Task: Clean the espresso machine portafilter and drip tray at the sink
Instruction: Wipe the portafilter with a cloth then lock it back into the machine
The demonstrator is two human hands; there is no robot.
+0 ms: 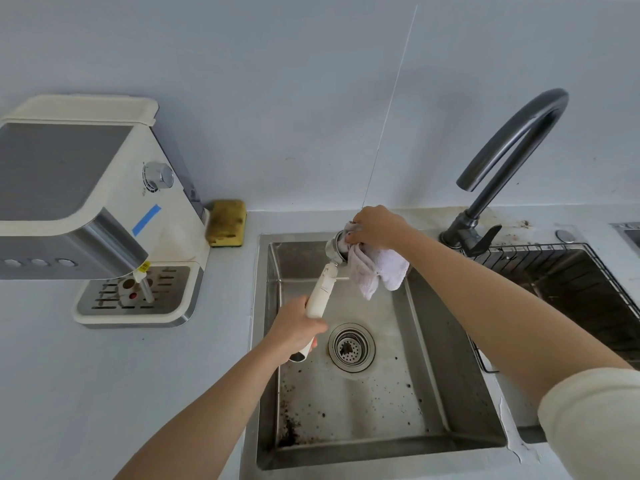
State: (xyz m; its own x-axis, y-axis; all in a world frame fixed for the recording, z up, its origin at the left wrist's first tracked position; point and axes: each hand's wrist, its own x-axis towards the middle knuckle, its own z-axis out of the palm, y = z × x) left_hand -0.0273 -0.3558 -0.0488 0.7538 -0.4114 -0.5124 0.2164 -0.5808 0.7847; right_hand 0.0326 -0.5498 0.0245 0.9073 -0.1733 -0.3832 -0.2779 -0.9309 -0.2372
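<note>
I hold the portafilter [327, 271] over the sink [433, 348] in the middle of the frame. My left hand [298, 329] is wrapped tight around the lower end of its cream handle, fingers closed about it, with the dark butt of the handle poking out below my palm. The handle slants up and to the right to the metal head, which sits near the sink's back rim. My right hand [375, 226] comes in from the right and bears down on the head with a white cloth [379, 268]; my fingers are bunched together, pinching the cloth into the basket, while the loose part of the cloth hangs down beside the head over the basin.

The sink floor is speckled with dark coffee grounds, thickest toward the lower left corner, and the round drain strainer [351, 347] lies just right of my left hand. The dark curved faucet [512, 161] stands at the upper right, its spout well apart from the cloth. A wire rack [554, 268] sits over the second basin at the right edge.

At the left of the frame the espresso machine [90, 188] stands on the counter, its drip tray [135, 299] in place at its base. A yellow sponge [227, 223] leans against the wall between machine and sink.
</note>
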